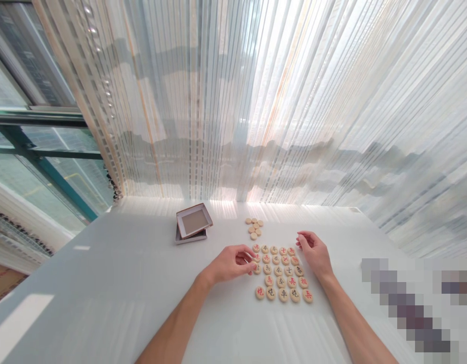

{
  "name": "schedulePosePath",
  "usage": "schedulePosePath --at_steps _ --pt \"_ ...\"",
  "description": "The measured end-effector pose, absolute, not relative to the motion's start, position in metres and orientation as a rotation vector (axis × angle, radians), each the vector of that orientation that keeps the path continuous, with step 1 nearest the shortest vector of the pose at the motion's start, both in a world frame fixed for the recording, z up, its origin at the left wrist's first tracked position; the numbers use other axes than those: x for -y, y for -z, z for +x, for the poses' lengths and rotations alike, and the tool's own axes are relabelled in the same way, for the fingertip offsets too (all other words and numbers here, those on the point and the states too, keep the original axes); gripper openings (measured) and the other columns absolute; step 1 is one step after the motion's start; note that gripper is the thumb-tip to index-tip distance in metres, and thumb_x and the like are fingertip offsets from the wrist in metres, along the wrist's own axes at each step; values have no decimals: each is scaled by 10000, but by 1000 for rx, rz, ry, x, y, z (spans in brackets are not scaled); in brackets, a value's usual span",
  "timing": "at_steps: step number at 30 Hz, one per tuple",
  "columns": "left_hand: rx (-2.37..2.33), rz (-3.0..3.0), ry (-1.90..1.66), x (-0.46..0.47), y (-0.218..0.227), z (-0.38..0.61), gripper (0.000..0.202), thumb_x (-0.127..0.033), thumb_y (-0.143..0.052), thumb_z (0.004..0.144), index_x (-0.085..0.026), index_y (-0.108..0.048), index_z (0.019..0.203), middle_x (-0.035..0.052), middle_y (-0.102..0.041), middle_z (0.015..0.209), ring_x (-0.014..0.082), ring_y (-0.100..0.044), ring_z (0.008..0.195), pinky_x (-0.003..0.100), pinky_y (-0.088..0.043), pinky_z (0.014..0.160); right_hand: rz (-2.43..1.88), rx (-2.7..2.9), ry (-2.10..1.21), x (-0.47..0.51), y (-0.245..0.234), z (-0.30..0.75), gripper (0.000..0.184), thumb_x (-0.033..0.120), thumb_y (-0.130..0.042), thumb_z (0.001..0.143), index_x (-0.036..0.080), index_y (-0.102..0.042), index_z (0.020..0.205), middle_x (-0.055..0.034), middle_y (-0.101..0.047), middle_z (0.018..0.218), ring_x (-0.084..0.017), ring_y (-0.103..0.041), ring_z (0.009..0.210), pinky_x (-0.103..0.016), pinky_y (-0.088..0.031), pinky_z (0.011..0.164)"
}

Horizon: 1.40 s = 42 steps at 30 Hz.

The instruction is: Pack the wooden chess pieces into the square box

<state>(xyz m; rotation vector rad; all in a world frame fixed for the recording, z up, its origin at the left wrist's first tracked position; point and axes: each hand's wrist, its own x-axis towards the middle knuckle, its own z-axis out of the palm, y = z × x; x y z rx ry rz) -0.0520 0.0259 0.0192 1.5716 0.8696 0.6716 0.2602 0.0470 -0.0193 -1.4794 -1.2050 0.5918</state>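
Round wooden Chinese chess pieces (278,271) with red or black characters lie face up in rows on the white table. The fourth row has a gap at its left end. My left hand (233,263) is beside the grid's left column, its thumb and fingers curved apart. Its fingertips are at the edges of a red-marked piece (257,258) and a black-marked one below it; whether they press on them I cannot tell. Off the grid's upper right corner is my right hand (313,251), loosely curled, with no piece visible in it. Behind the grid sits a small cluster of blank-topped pieces (254,229).
An open box (179,239) stands at the back left, its framed lid (195,221) resting askew on top. The white table (142,303) reaches back to a sheer striped curtain (233,101). A window frame (62,187) is at left. Pixelation covers the right side.
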Motion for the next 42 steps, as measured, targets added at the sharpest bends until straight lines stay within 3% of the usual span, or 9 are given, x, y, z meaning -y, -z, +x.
schedulePosePath --at_steps 8,17,26,42 --pt "-872 1646 -511 -24 -20 -61 294 -382 -753 772 -164 -727 968 69 -773 874 202 -730 817 270 -552 688 -1478 1206 -607 -48 21 261 336 478 -628 851 179 -676 998 -75 -729 857 -231 -712 755 -359 -576 707" --pt "-895 1898 -461 -15 -24 -55 168 -244 -694 743 -193 -750 892 17 -733 852 138 -613 716 217 -480 629 -1475 1205 -614 -48 19 260 337 479 -625 853 179 -678 996 -67 -733 853 -222 -710 739 -355 -568 712" --pt "-1045 1913 -370 -18 -24 -56 236 -372 -695 773 -210 -742 937 9 -711 869 153 -609 747 238 -473 669 -1484 1197 -620 -48 20 260 319 466 -619 856 187 -676 1000 -67 -727 865 -222 -708 753 -349 -568 714" --pt "-1073 1969 -366 -16 -28 -58 211 -342 -685 767 -223 -710 939 -1 -685 952 142 -602 772 226 -477 674 -1497 1207 -623 -47 20 259 307 463 -620 853 198 -669 999 -61 -725 869 -221 -703 755 -350 -561 734"
